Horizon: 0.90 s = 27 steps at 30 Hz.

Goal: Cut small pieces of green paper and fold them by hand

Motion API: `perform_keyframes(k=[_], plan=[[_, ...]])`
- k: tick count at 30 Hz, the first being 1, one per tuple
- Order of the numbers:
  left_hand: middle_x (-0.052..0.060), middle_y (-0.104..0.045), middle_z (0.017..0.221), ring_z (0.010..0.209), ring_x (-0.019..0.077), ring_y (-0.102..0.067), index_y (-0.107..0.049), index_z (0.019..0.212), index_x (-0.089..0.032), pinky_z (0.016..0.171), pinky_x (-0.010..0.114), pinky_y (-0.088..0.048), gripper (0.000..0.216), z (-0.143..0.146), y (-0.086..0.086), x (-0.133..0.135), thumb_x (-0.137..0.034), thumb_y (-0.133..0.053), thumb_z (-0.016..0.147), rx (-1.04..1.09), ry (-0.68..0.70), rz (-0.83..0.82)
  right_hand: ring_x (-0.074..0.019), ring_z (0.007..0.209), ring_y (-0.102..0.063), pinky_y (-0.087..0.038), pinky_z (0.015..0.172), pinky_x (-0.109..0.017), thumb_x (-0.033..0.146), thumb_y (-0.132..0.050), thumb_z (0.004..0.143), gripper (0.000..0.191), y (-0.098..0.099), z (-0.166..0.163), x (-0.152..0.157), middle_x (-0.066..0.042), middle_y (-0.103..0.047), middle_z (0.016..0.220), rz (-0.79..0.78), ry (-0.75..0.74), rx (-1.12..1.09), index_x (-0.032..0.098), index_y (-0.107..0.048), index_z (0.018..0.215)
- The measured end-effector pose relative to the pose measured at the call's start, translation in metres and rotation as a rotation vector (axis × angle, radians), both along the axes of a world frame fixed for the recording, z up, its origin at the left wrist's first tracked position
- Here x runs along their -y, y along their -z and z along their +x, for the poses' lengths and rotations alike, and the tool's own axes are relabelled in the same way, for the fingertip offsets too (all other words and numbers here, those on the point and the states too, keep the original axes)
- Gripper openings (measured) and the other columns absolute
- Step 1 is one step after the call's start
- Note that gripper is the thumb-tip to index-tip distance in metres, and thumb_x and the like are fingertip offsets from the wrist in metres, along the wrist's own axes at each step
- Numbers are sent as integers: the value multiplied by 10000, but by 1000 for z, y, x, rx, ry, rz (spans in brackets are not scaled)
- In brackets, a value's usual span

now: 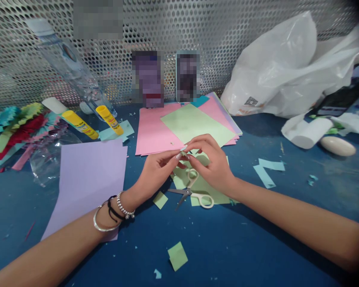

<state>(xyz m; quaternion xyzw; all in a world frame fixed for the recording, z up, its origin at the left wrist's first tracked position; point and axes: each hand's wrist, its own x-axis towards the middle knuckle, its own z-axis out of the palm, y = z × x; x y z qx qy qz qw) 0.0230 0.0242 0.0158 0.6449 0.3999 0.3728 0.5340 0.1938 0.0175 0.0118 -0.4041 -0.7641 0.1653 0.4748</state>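
Head view: left hand [158, 169] and right hand [213, 165] pinch a small pale-green paper piece [183, 154] between fingertips (mostly hidden); light pressure should suit.

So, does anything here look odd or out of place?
Mildly: the white-handled scissors lie open, blades spread, partly on green paper, rather than closed. Paper scraps are strewn about the blue table, which looks untidy. I see nothing spilled.
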Motion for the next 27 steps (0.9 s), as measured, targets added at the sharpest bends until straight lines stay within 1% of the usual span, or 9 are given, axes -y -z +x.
perform_keyframes(k=[4,13,17,20,23,27], plan=[[44,-706,967,765,125,-658,-634,1103,-229,542,191,-466,270,0,0,0,-273,-514,866,5,0,6,-159,951,-522,-439,837,-331,136,-535,819,122,1,0,0,-42,-516,954,3,12,-7,210,-579,906],[33,-718,874,718,111,-636,-675,1035,-238,561,189,-462,239,-1,-1,0,-283,-510,868,-41,11,15,-166,967,-521,-453,838,-349,149,-531,823,109,4,0,1,-41,-520,962,37,17,22,219,-577,892],[32,-708,790,704,122,-625,-682,1017,-220,553,194,-453,241,-1,0,-1,-295,-512,864,-36,-26,35,-182,983,-511,-458,838,-371,138,-521,819,173,5,0,1,-49,-533,997,80,10,90,230,-573,956],[38,-703,814,701,131,-632,-675,1020,-202,564,200,-459,257,-2,0,-3,-309,-500,866,-3,-73,20,-197,1018,-487,-453,849,-383,117,-506,816,268,6,-1,1,-60,-543,1064,114,-5,169,234,-570,1049],[44,-704,859,667,123,-624,-676,1007,-193,557,199,-464,261,-2,-1,-4,-318,-497,863,0,-113,23,-213,1073,-446,-443,866,-385,123,-504,817,314,6,0,0,-63,-531,1141,87,-18,213,228,-569,1106],[34,-704,813,635,108,-610,-686,977,-193,530,179,-463,241,-1,0,-3,-301,-508,857,-52,-120,65,-195,1084,-461,-419,914,-389,199,-509,849,206,4,1,-1,-53,-524,1106,-7,-32,107,239,-612,1023]])
